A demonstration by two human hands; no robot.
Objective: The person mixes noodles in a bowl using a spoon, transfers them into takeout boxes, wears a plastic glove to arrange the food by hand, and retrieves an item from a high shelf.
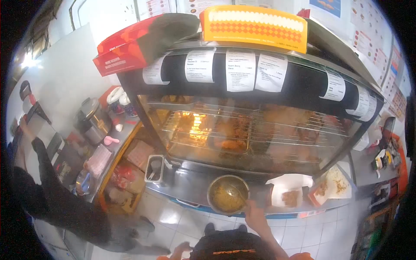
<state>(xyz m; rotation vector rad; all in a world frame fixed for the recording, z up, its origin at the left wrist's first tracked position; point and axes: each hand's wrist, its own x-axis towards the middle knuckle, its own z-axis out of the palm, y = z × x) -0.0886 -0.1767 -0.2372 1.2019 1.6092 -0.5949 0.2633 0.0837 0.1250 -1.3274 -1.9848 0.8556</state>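
Head view. The round, metal-walled bowl (209, 190) stands on the grey steel counter (184, 178), near its front edge, ahead of the person's body and below the glass-fronted display cabinet (242, 159). It holds yellowish food (222, 198). Seen from above, the bowl is round and shows no long axis; the thin metal utensil (242, 196) inside it supplies one, its handle slanting from the food toward the near right rim.

The right hand (255, 216) is at that rim and is clearly the nearer of the two; its fingers appear closed around the handle's end, the bowl lying forward and slightly left of it. The left hand (182, 248) is low beside the dark garment, well apart from both bowl and right hand; whether it holds anything cannot be told. The open, white paper-lined box (284, 181) stands to the bowl's right, beyond the right hand.
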